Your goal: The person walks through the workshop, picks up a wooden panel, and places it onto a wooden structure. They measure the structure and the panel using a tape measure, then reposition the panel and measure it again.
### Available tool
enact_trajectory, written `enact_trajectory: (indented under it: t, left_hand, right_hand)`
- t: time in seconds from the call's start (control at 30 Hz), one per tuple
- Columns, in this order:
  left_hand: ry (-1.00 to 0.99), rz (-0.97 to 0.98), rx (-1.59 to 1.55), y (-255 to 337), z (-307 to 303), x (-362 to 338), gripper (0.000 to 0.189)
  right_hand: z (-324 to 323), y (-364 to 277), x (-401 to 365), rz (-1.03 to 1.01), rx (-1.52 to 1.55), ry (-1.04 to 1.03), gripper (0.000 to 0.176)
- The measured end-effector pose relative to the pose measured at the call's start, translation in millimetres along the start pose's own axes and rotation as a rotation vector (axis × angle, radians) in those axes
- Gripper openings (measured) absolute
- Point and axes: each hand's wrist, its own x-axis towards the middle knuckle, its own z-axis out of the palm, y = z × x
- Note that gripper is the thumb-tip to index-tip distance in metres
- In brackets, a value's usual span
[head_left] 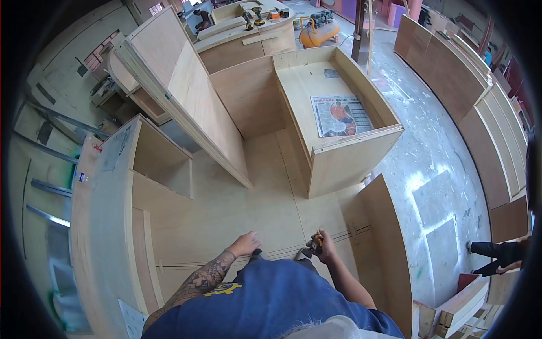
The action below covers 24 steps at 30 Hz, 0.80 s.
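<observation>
My right hand (326, 248) is closed around a small yellow-and-black tape measure (318, 243), partly hidden by the fingers. To its left, my left hand (244, 244) hangs over the plywood floor panel (265, 212) with loosely bent fingers and nothing visible in it. Dark pencil lines cross the panel below both hands, and my shoes stand on it. Ahead is a raised plywood box (353, 164) with a sheet of newspaper (340, 116) in its shallow top. A tall plywood partition (186, 85) leans up left of it.
An open cabinet carcass (138, 186) stands close on my left. A low plywood side panel (389, 243) rises on my right. Drills (258, 17) lie on a far curved counter, near an orange compressor (316, 33). Another person's dark-clothed legs (491, 251) show at right.
</observation>
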Motion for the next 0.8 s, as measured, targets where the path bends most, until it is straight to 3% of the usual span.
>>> enact_trajectory:
  t: [0.1,0.17,0.23,0.27,0.33,0.47,0.6,0.7,0.8]
  left_hand:
    - [-0.009,-0.139,0.091,-71.1,1.8,-31.7,0.058]
    - [-0.028,0.382,0.522,-193.3,34.3,-33.3,0.05]
    - [-0.097,-0.318,0.023,-194.0,22.7,-62.9,0.045]
    - [-0.094,-0.317,0.002,-211.8,26.2,-66.5,0.045]
    - [-0.074,-0.513,-0.215,-256.7,37.8,-77.6,0.044]
    - [-0.124,-0.56,-0.41,-313.4,11.0,-62.1,0.046]
    - [0.158,-0.385,-0.305,-364.0,-59.2,-31.2,0.049]
    - [0.37,-0.308,-0.323,-401.3,-111.8,-15.8,0.05]
    - [0.454,-0.269,-0.411,-387.1,-200.1,-26.7,0.051]
  right_hand:
    - [-25.5,10.9,24.1,0.091,-0.044,0.03,0.038]
    - [-23.6,13.8,25.4,0.041,-0.201,0.043,0.038]
    - [-16.8,19.9,32.9,-0.012,-0.423,0.091,0.038]
    - [-12.6,25.6,41.7,-0.012,-0.444,0.096,0.038]
    - [1.4,34.7,60.2,-0.084,-0.714,0.137,0.04]
    - [69.9,49.5,86.7,-0.075,-0.99,0.179,0.05]
    - [151.5,67.1,126.0,-0.151,-1.243,0.197,0.052]
    - [185.5,86.9,163.8,-0.031,-1.198,0.279,0.052]
    - [226.5,97.6,193.6,0.061,-1.166,0.166,0.049]
